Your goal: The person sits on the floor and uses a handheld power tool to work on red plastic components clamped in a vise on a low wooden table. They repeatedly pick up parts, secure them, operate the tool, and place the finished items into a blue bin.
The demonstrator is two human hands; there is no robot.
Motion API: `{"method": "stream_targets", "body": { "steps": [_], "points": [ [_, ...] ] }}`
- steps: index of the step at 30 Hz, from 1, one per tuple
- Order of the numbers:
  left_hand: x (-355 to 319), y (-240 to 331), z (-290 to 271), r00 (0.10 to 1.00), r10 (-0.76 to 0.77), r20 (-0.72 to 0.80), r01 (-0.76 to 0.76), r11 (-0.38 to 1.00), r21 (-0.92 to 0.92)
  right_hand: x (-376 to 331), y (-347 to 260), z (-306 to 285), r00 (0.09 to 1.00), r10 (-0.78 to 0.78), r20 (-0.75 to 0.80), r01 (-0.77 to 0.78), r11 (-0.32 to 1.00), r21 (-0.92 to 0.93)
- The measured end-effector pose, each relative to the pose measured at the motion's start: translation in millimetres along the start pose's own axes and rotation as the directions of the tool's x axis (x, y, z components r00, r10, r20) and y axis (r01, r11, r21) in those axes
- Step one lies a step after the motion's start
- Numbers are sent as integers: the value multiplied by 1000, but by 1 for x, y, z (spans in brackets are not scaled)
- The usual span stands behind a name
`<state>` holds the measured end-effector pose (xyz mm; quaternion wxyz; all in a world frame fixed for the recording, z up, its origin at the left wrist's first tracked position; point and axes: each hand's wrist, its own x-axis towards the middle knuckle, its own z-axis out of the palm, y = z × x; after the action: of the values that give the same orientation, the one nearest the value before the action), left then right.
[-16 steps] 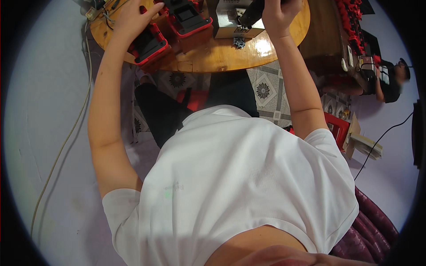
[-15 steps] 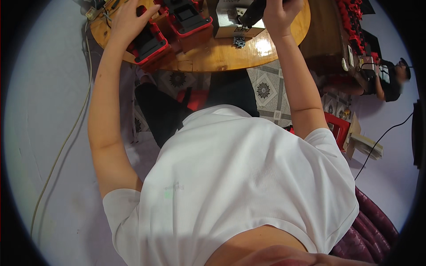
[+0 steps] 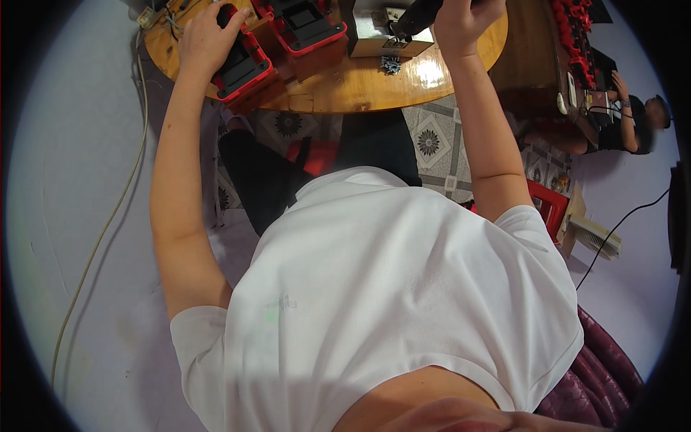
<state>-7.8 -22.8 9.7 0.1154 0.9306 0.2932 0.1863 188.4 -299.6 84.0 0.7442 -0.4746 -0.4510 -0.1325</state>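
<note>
My left hand point(image 3: 206, 39) is at the far left of the table, its thumb and fingers closed round the far end of a red-and-black plastic housing point(image 3: 245, 75). A second housing point(image 3: 311, 36) of the same kind stands just right of it. At the top edge my right hand point(image 3: 466, 27) is closed round a dark power screwdriver point(image 3: 417, 18), whose narrow nose points left. That nose is over a pale carton point(image 3: 366, 45). Near the carton's front lies a small pile of screws point(image 3: 391, 65). The fingertips of both hands are partly hidden.
The round wooden table point(image 3: 338, 97) ends close in front of me. Cables point(image 3: 162, 18) lie at its far left. On the right, a dark table point(image 3: 529, 79) bears red parts point(image 3: 572, 36), and a person point(image 3: 630, 119) sits by it. A red stool point(image 3: 551, 205) stands below.
My left hand has shifted slightly, and its thumb and fingers have closed in on the housing. My right hand and the screwdriver have moved a little right. The other person has raised an arm.
</note>
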Motion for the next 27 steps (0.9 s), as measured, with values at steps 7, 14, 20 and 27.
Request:
{"method": "stream_targets", "body": {
  "steps": [7, 14, 20, 27],
  "points": [
    [0, -4, 5, 996, 71, -50, -71, 997, 20, 21, -51, 55, 980, 198, 14, -196, 954, 226],
    [-12, 51, -34, 993, -111, 44, 112, 993, -38, 5, -28, 106, 996, -15, 89, -20, 927, 375],
    [-13, 51, -40, 983, -150, 104, 156, 986, -51, 3, -25, 111, 989, 21, 149, -74, 928, 364],
    [-10, 38, -25, 996, -91, 22, 92, 993, -71, 3, -21, 108, 978, -77, 193, -3, 923, 384]
  ]
}}
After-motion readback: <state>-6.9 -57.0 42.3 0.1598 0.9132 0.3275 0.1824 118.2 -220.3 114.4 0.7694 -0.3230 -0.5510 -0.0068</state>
